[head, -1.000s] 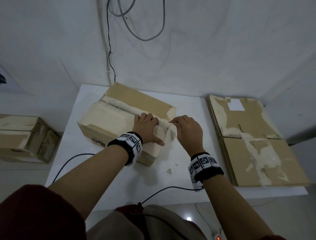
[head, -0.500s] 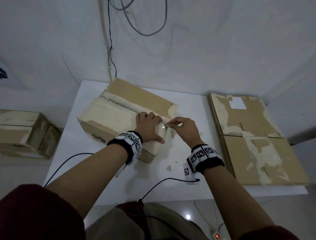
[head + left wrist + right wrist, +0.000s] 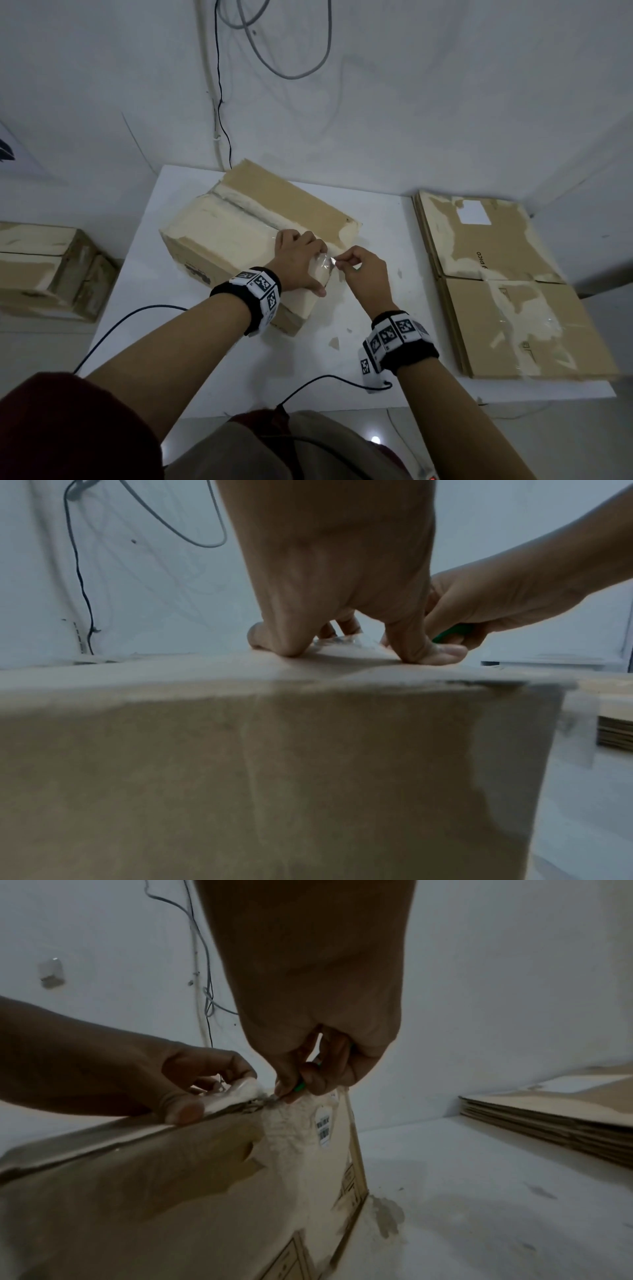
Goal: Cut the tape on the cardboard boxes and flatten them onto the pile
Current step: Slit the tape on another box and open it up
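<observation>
On box (image 3: 239,226) top, left hand (image 3: 296,263) presses down, fingers bent, thumb over the near edge. Right hand (image 3: 364,274) pinches a green cutter (image 3: 298,1088) at the tape (image 3: 325,262) end.

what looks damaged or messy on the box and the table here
The brown cardboard box on the white table has its brown outer paper torn away in broad pale patches across the top and the near end. Small torn cardboard scraps lie on the table beside it. The flattened cardboard pile shows similar peeled patches.
</observation>
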The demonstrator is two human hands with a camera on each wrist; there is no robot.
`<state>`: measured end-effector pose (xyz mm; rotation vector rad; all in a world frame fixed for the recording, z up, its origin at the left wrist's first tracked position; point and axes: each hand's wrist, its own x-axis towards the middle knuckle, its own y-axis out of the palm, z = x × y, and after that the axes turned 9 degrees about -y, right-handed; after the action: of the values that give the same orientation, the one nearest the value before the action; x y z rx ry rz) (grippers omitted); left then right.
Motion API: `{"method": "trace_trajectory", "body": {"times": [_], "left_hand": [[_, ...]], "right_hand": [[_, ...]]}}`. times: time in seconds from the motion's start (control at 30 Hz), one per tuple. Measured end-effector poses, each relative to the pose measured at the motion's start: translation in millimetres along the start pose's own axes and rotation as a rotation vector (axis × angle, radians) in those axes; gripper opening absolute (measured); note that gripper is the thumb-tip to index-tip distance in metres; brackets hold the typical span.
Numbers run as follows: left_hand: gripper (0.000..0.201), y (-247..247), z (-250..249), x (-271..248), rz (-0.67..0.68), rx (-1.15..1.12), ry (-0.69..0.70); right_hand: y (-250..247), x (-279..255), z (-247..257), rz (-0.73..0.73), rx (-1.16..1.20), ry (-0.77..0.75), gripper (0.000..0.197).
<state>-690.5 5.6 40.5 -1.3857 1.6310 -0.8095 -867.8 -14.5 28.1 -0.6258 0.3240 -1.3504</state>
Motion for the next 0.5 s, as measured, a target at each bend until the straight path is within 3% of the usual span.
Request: {"method": "trace_trajectory", "body": {"times": [0.33,0.5], "left_hand": [[0.081,-2.0,-1.3,2.1,-0.052,0.004,0.031],[0.097,-5.1,-0.7,7.7,-0.037,0.019,0.041]], "right_hand": [[4.8,-7.0,1.6,-0.04,0.066,-0.01,0.008],[3.9,-18.2,-6.7,0.049,0.168,0.032,0.007]]}}
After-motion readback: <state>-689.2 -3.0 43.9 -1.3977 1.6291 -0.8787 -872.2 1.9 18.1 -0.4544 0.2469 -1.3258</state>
